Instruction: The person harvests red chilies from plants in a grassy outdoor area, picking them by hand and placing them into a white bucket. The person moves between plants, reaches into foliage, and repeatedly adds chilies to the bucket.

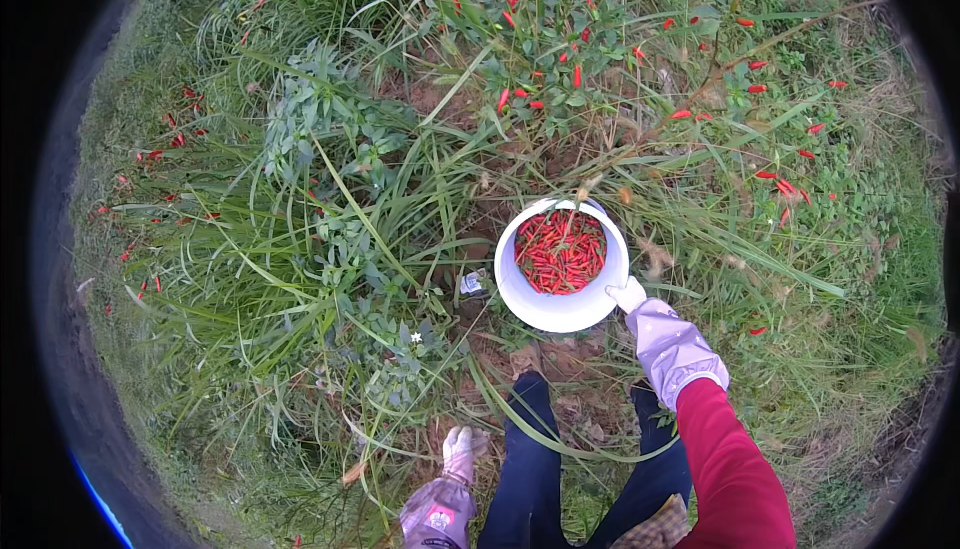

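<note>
My right hand point(627, 294), in a pale glove below a lilac oversleeve, grips the rim of a white bucket point(512, 301) at its lower right side. Inside the bucket lie many small red chili peppers point(561, 252) with bits of green stem among them. My left hand point(463, 450), also gloved, hangs low beside my left leg, over the grass. Nothing shows in it, and its fingers look loosely apart.
Pepper plants with red chilies point(577, 76) grow ahead and to the right; more red chilies point(178, 141) hang at the left. Tall grass point(262, 249) crowds the left of the bucket. A small whitish wrapper point(472, 282) lies on the soil. My dark trouser legs point(525, 466) stand below.
</note>
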Available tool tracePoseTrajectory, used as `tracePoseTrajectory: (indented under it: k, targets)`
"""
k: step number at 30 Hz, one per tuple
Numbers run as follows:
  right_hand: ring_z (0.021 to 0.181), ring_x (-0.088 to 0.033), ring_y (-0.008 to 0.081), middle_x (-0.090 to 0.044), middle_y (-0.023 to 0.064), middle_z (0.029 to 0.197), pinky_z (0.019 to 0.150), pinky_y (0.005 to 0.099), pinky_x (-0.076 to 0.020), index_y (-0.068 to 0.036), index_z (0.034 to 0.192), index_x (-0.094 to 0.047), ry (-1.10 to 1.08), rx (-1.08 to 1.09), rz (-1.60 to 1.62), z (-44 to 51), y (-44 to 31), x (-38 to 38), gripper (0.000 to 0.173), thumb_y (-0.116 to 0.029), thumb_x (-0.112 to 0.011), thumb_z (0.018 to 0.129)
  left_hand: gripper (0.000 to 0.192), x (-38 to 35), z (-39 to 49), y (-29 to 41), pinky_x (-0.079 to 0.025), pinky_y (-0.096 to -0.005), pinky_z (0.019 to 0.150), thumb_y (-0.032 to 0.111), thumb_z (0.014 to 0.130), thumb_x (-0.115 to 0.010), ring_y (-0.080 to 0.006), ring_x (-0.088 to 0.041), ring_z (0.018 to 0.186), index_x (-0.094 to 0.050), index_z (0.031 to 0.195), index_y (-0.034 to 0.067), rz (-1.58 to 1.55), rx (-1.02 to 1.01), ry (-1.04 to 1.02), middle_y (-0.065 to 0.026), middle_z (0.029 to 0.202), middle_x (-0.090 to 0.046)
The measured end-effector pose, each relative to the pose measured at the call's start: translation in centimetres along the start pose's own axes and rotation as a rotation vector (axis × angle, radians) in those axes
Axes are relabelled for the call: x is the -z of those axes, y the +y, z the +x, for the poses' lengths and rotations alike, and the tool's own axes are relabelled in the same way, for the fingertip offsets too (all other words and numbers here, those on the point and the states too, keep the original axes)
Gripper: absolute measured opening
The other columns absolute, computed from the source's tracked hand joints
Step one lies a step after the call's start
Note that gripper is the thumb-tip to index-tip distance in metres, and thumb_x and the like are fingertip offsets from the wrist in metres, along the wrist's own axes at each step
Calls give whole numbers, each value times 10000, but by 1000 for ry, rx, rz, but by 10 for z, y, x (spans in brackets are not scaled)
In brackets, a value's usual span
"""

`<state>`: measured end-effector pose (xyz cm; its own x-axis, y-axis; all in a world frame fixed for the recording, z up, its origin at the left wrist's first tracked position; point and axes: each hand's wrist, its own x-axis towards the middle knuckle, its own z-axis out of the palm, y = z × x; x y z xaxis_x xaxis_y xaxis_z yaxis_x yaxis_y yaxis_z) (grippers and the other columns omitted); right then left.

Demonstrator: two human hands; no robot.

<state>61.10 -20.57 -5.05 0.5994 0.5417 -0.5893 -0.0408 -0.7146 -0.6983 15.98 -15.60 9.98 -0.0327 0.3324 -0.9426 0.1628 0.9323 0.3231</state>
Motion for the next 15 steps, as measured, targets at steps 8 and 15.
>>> tracePoseTrajectory:
  k: [8,15]
  targets:
    - [816,-652,314,-660,173,820,743,389,-519,-22,896,-658,-398,-10,-910,22,-53,-26,307,-295,-602,766,162,147,-30,-129,-542,-395,530,131,902,-435,-270,-638,639,-515,982,16,-47,290,29,-143,847,-637]
    - [575,-648,253,-645,174,688,513,350,-533,51,825,-651,-216,-351,-373,-35,-256,-11,263,-177,-624,696,336,134,-110,-54,-394,-472,928,315,877,-527,-297,-535,1052,-566,1162,143,139,281,-64,-157,1154,-566]
